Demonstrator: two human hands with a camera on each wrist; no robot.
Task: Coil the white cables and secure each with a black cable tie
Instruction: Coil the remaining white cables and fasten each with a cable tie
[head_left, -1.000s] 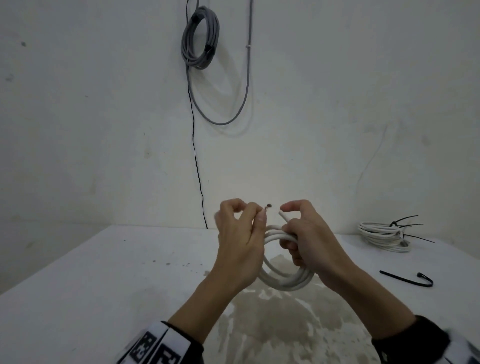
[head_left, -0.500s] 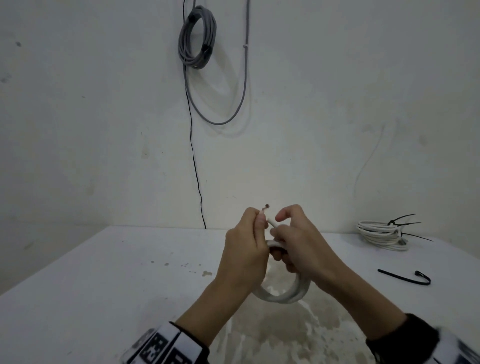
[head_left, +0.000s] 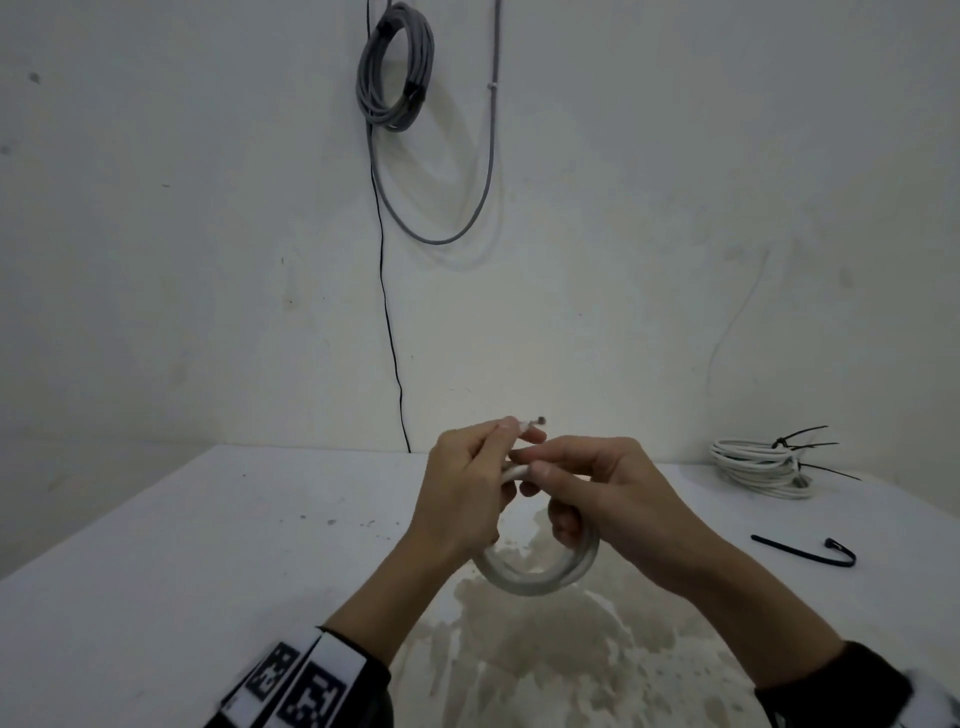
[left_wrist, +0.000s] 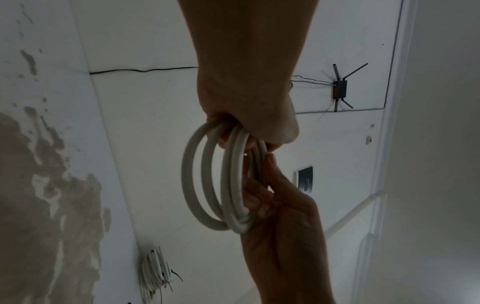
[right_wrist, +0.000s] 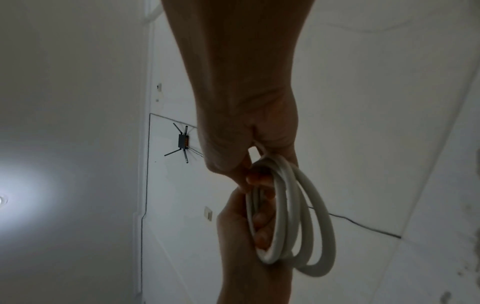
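A small coil of white cable (head_left: 540, 574) hangs in the air above the table, held between both hands. My left hand (head_left: 467, 483) grips the coil's top, and a cable end (head_left: 532, 422) sticks out past its fingertips. My right hand (head_left: 587, 488) holds the coil from the right, with fingers curled through the loops. The left wrist view shows the coil (left_wrist: 221, 181) as several loops held by both hands; the right wrist view shows the coil (right_wrist: 288, 214) the same way. A loose black cable tie (head_left: 805, 552) lies on the table at the right.
A white coil (head_left: 758, 467) bound with black ties lies at the table's back right corner. A grey cable coil (head_left: 395, 67) hangs on the wall, with a thin black wire (head_left: 387, 291) running down from it. The white table (head_left: 182, 561) has a worn patch in front.
The hands have come closer together and the coil has tightened into a smaller loop. The free cable end now pokes out above the left fingertips.
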